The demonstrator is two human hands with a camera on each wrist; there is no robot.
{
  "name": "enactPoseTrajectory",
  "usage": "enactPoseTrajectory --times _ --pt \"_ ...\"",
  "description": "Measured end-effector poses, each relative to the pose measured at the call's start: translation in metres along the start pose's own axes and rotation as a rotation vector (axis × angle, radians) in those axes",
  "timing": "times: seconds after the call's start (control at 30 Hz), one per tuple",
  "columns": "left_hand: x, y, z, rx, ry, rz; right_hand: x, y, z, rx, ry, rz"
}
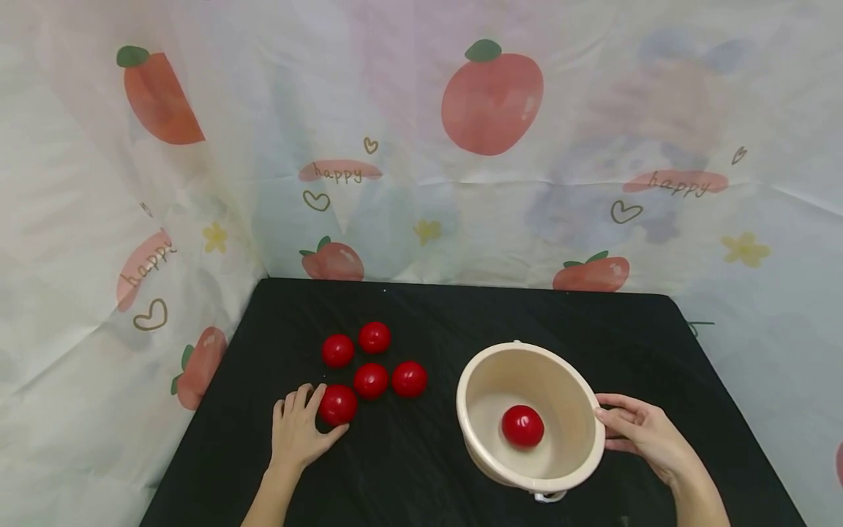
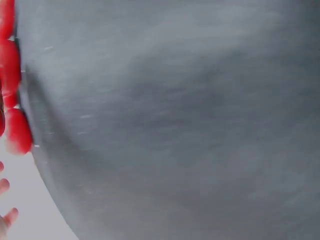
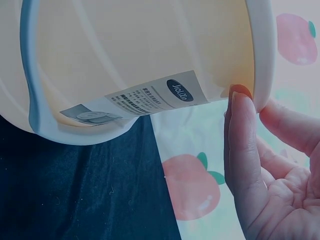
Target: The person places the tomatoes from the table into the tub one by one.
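- While the right hand (image 1: 652,435) pinches the rim at its own side, thumb apart from the fingers with the wall between them, the cream bucket (image 1: 560,395) sits on the right half of the table, its mouth up toward the head camera.
- On the bucket's outer wall, seen from the right wrist, is a printed label (image 3: 145,97).
- Inside the bucket, one red ball (image 1: 523,427) rests on the bottom.
- Left of the bucket and well apart from it, the left hand (image 1: 296,435) grips another ball (image 1: 338,405), thumb on the near side, forefinger on the far side; the left wrist view is too blurred to add more.
- Just beyond the gripped one come a middle ball (image 1: 371,380) and, beside it, a right-hand ball (image 1: 410,379).
- Farther back lie two more: a left-hand ball (image 1: 338,351) and the farthest ball (image 1: 375,337).
- Under everything spreads the black table (image 1: 527,315).
- Behind it hangs a fruit-patterned cloth (image 1: 408,95).
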State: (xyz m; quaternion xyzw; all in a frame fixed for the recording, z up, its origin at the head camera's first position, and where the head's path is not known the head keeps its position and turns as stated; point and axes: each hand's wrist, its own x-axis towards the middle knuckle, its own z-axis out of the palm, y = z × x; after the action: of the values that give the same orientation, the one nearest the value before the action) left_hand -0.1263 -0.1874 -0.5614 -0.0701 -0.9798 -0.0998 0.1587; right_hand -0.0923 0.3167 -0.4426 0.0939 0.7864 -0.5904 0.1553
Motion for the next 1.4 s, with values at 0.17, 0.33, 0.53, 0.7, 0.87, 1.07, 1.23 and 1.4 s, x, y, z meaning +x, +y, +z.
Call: enactPoseTrajectory --times 0.17,0.33,0.53,0.7,0.87,1.07,1.23,1.4 --pt "0.014 0.010 -0.016 -0.001 0.084 0.084 0.001 0.000 0.000 -0.003 0.001 -0.005" --pt "0.034 0.029 -0.032 -0.004 0.183 0.203 0.001 0.000 0.000 0.004 0.000 -0.006" --pt "0.061 0.065 -0.052 -0.028 0.255 0.351 0.000 0.001 0.000 0.010 -0.006 -0.006" --pt "0.078 0.097 -0.064 -0.033 0.261 0.460 0.000 0.001 0.001 0.007 -0.001 -0.007" --pt "0.089 0.129 -0.071 -0.040 0.243 0.566 0.000 0.001 0.001 0.015 -0.001 -0.008" --pt "0.096 0.166 -0.078 -0.045 0.187 0.677 0.000 0.001 0.000 0.027 -0.001 -0.006" --pt "0.100 0.195 -0.078 -0.021 0.169 0.777 0.000 0.001 0.000 0.037 0.001 -0.004" --pt "0.101 0.219 -0.070 0.022 0.121 0.880 -0.001 0.001 0.000 0.041 -0.001 -0.002"
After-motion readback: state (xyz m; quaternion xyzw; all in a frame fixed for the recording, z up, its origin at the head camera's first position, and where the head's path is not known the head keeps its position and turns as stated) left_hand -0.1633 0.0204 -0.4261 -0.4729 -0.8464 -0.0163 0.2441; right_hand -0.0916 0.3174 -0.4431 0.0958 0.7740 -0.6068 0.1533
